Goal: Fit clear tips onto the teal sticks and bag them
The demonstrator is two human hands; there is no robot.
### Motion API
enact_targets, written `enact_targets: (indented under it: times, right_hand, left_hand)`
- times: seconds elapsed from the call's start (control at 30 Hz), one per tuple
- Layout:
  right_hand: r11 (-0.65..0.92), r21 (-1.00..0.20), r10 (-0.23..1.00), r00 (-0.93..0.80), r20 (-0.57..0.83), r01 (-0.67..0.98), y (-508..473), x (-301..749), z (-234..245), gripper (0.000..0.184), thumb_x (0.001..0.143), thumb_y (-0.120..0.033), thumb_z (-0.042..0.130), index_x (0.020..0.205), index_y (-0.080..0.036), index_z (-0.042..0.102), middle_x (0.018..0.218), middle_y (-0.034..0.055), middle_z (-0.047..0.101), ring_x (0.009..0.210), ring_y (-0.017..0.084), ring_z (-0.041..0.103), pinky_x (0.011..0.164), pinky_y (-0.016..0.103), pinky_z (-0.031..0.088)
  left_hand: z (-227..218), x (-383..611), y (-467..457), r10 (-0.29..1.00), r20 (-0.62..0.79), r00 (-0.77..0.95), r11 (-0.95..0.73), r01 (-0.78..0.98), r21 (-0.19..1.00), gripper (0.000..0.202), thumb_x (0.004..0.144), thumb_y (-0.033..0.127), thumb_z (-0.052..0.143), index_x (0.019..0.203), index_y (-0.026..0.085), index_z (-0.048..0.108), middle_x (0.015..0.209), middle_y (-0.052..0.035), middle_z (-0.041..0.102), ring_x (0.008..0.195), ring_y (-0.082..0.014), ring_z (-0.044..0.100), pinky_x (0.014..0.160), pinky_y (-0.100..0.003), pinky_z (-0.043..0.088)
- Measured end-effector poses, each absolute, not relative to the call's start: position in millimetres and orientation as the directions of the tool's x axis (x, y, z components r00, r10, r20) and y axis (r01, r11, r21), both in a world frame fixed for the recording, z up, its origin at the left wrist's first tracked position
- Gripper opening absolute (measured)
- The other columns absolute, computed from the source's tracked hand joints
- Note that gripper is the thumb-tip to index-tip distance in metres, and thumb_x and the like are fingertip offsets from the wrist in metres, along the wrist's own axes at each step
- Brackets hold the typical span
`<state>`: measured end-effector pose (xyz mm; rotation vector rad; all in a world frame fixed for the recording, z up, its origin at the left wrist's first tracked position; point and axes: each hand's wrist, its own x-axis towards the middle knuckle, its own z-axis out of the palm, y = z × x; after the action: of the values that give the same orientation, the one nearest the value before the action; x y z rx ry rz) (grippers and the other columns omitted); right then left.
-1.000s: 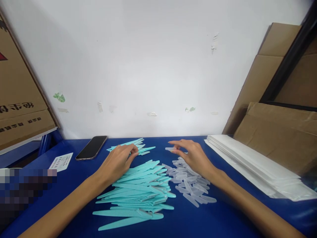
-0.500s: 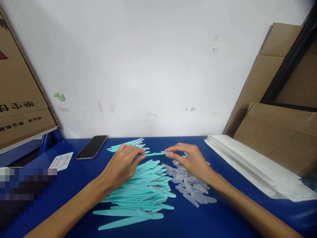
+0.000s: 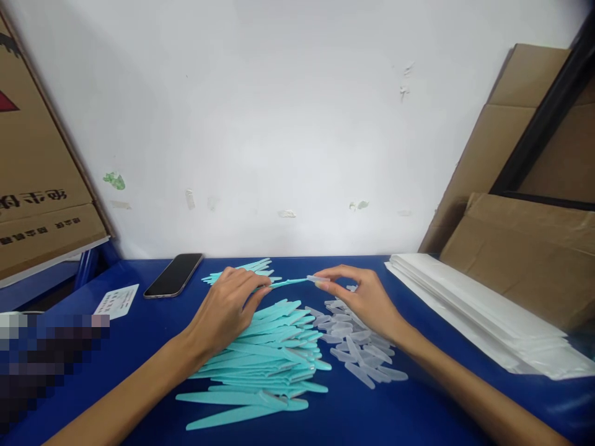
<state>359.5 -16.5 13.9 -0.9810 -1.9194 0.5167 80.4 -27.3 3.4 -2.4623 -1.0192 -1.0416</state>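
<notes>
Pinches one turquoise stick (image 3: 290, 282) in the left hand (image 3: 227, 303), thumb against fingertips, with the free end toward the right. Pinches one clear sleeve (image 3: 317, 279) in the right hand (image 3: 365, 297), with a similar grip closed about its right part. Lines up both pieces nearly end to end in the gap between the hands, over the blue bench (image 3: 441, 409). Runs the stick's long axis left to right, with a slight rise toward the sleeve. Sets the sleeve's long axis much the same way, tipped slightly down at the right. Puts the meeting place just beside the right grip, farther from the left one. Appears to show contact between the stick's free end and the sleeve's left end; cannot tell mere overlap from a seated fit. Has a turquoise pile (image 3: 274, 347) close by the left hand, a clear pile (image 3: 357, 353) close by the right.
</notes>
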Motion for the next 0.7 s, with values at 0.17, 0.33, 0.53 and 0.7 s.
enact_targets:
  times: [0.17,0.33,0.53,0.7]
  right_hand:
    - [0.620,-0.640,0.783,-0.318,0.534,0.454,-19.6,354.5,8.6,0.015,0.093,-0.037,0.069,0.103,-0.031,0.079,0.098,0.0011,0.079,0.090,0.022,0.072,0.081,0.035,0.055]
    - [0.638,-0.622,0.766,-0.295,0.571,0.454,-20.2,353.9,10.7,0.014,0.093,-0.034,0.069,0.102,-0.031,0.079,0.098,0.0002,0.079,0.089,0.022,0.072,0.079,0.035,0.054]
    - [0.640,-0.625,0.764,-0.283,0.580,0.448,-20.4,355.1,13.0,0.013,0.092,-0.033,0.070,0.101,-0.033,0.079,0.097,-0.0012,0.079,0.089,0.021,0.072,0.080,0.034,0.054]
    - [0.647,-0.636,0.762,-0.318,0.565,0.420,-21.6,354.4,11.9,0.012,0.093,-0.035,0.070,0.100,-0.033,0.080,0.098,-0.0013,0.079,0.090,0.021,0.071,0.080,0.034,0.053]
  left_hand:
    - [2.6,86.1,-31.5,0.482,0.710,0.513,-0.739,0.674,0.015,0.010,0.103,0.018,0.053,0.102,0.018,0.063,0.093,-0.0032,0.073,0.084,-0.0184,0.063,0.079,-0.034,0.040]
    - [1.2,83.9,-28.9,0.455,0.736,0.501,-0.747,0.665,0.009,0.009,0.102,0.016,0.053,0.103,0.018,0.062,0.093,-0.0031,0.073,0.082,-0.0183,0.062,0.077,-0.034,0.039]
    - [2.5,84.0,-30.6,0.457,0.738,0.496,-0.747,0.665,0.015,0.009,0.102,0.015,0.054,0.102,0.018,0.062,0.092,-0.0024,0.072,0.082,-0.0179,0.062,0.078,-0.034,0.039]
    - [4.1,88.1,-33.5,0.444,0.743,0.501,-0.753,0.658,0.007,0.010,0.101,0.014,0.054,0.101,0.018,0.063,0.092,-0.0021,0.073,0.082,-0.0179,0.063,0.079,-0.034,0.039]
